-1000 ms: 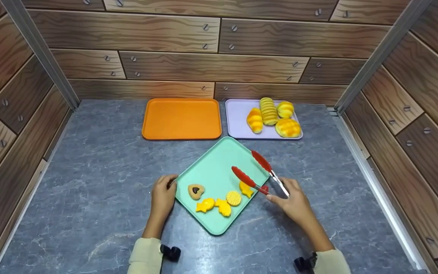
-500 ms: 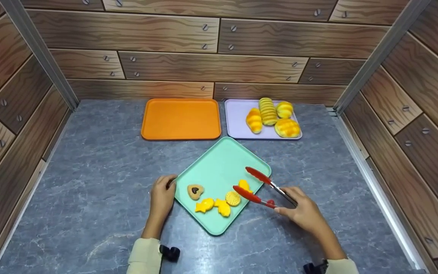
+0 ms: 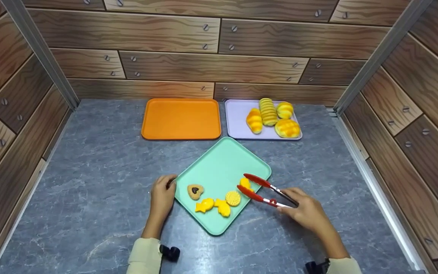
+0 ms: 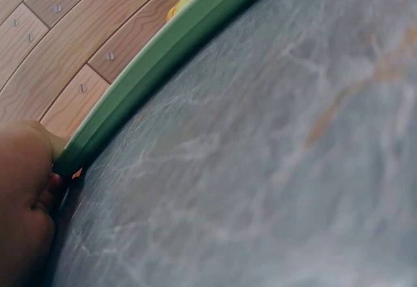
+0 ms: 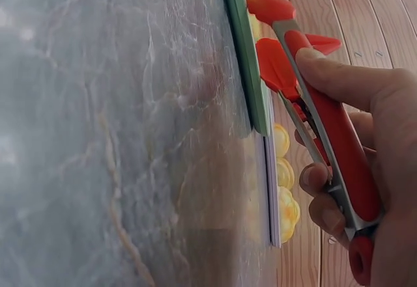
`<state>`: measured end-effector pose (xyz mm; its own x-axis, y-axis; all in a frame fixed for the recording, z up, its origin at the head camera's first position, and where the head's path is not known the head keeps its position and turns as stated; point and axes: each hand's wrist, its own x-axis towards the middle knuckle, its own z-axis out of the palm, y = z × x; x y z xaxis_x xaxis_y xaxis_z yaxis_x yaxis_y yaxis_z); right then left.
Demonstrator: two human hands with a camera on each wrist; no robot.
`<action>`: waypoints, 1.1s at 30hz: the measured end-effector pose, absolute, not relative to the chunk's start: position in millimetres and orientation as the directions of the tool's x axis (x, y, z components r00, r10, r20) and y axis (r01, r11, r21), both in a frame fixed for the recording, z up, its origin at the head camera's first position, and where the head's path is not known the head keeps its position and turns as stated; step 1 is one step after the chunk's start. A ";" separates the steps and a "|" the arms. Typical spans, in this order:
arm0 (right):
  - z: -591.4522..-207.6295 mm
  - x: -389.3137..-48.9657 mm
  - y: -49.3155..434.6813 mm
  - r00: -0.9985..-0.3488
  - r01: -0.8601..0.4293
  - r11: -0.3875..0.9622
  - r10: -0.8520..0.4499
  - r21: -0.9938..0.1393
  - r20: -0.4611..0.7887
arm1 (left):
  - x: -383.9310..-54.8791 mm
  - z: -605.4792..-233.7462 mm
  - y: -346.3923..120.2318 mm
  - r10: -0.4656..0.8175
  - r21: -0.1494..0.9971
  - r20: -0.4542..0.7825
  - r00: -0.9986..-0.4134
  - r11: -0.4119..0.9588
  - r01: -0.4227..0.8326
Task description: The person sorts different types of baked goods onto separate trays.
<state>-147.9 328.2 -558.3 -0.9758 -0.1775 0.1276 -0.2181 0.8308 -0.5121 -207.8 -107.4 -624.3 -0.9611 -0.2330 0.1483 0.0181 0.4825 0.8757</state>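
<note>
My left hand (image 3: 163,196) pinches the left corner of the mint-green tray (image 3: 219,163); in the left wrist view the thumb lies over the rim and fingers under it. My right hand (image 3: 308,211) holds red-tipped tongs (image 3: 251,194) by the handles, thumb on one arm and fingers on the other. The parted tong tips stand either side of a yellow cookie (image 3: 245,183) near the tray's right edge; whether they touch it I cannot tell. Also on the tray are a round yellow cookie (image 3: 233,198), two yellow fish-shaped cookies (image 3: 205,205) and a brown heart cookie (image 3: 195,191).
Behind, an orange tray (image 3: 181,120) lies flat at left. Beside it a lilac tray (image 3: 236,121) carries several bread pieces (image 3: 287,128). The green tray's far corner sits close to both. Wood-patterned walls (image 3: 169,34) enclose the grey tabletop (image 3: 101,182) on three sides.
My right hand has moved right and towards me. The tongs' tips have come down around the yellow cookie at the right edge and drawn closer together. The left hand has stayed put.
</note>
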 end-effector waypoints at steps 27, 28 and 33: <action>-568.8 -162.0 309.0 -0.935 -0.328 0.803 -0.200 -0.497 0.293 | -207.5 -625.0 -107.9 -0.236 0.887 0.158 -0.959 0.460 0.033; -568.7 -163.3 307.7 -0.934 -0.329 0.802 -0.200 -0.498 0.296 | -207.5 -625.1 -107.8 -0.238 0.886 0.157 -0.959 0.462 0.031; -565.7 -169.2 300.7 -0.932 -0.335 0.793 -0.202 -0.508 0.300 | -207.7 -624.6 -106.6 -0.241 0.884 0.140 -0.960 0.467 0.012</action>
